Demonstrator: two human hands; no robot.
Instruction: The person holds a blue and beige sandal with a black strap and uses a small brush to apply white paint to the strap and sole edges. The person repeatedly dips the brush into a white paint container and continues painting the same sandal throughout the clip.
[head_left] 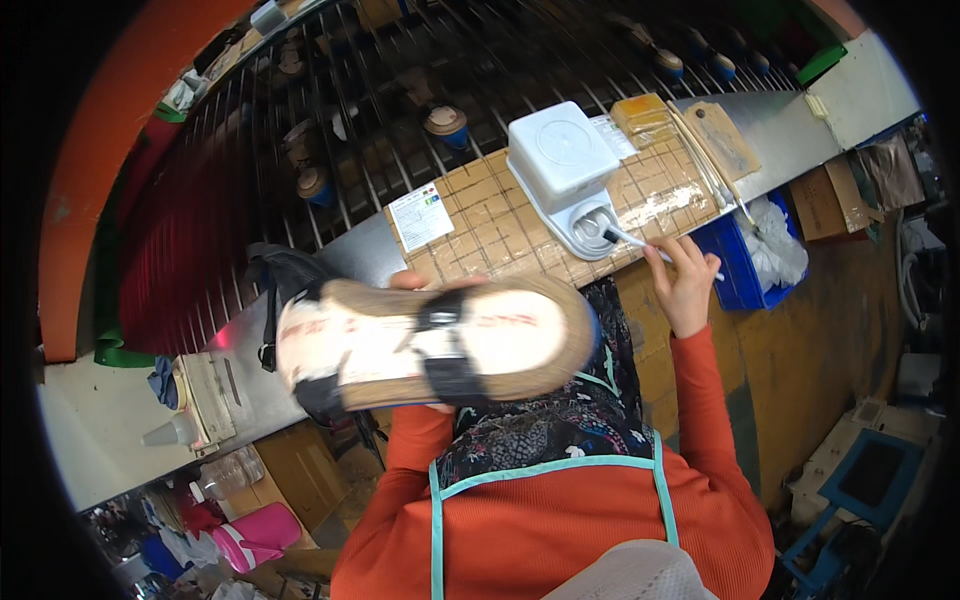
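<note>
The left hand (425, 285) grips a sandal (430, 345) from underneath, holding it sole-up and level above the near edge of the counter (350, 255); only a thumb and some fingertips show past the sandal's far rim, closed on it. The sole facing the camera is pale with a tan edge, and black straps (445, 350) wrap across its middle and heel end.

The right hand (685, 280) is closed around a white-handled brush (640, 243), well to the right of the sandal. The brush's tip sits in the round well of a white dispenser (565, 165) just beyond that hand, on a gridded cutting mat (500, 225).

Judging from this, the work is at a loading stage: the brush is in the well, not on the sole, so this sandal's coating appears not yet begun or is between strokes. I cannot tell whether any part of the sole is already wet. What seems left is brushing the sole and passing the sandal on.

Beyond both hands runs a dark wire rack (400, 120) carrying several shoe parts. A white label card (420, 215) lies on the mat just beyond the left hand, a yellowish block (643, 118) lies past the dispenser, and a blue bin (745, 270) with white plastic sits right of the right hand.
</note>
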